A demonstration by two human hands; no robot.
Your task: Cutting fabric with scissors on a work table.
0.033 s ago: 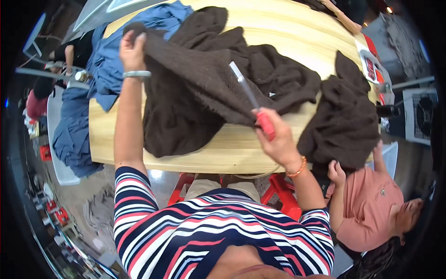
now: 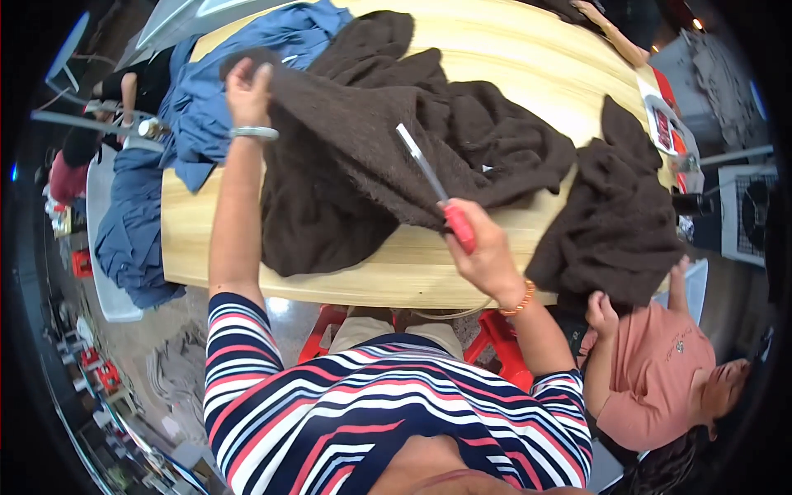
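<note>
Since the earlier frame, the tip of the red-handled tool (image 2: pixel 455 223) has swung a little leftward over the cloth; little else has shifted on my feed beyond a slight drift of the whole view. From where I watch, the tool's slim metal shaft points up and left above the dark brown cloth (image 2: pixel 363 124), which lies bunched on the table (image 2: pixel 450 268) with one edge raised toward the left. My wearer's right hand (image 2: pixel 491 264) has its fingers clamped on the red handle. The left hand (image 2: pixel 246 95) has its fingers pinched on that raised edge, though I cannot see all of the grip.

Around them I count three containers. On the left, a white tub (image 2: pixel 124 310) holds a heap of blue cloth (image 2: pixel 132 231). At the upper left a pale bin (image 2: pixel 190 18) is cut by the frame, and I cannot tell its contents. At the right a translucent tub (image 2: pixel 697 287) sits partly behind a co-worker (image 2: pixel 652 379) and another dark cloth (image 2: pixel 610 223); its inside is hidden from me. More blue fabric (image 2: pixel 272 41) lies on the table's upper left.
</note>
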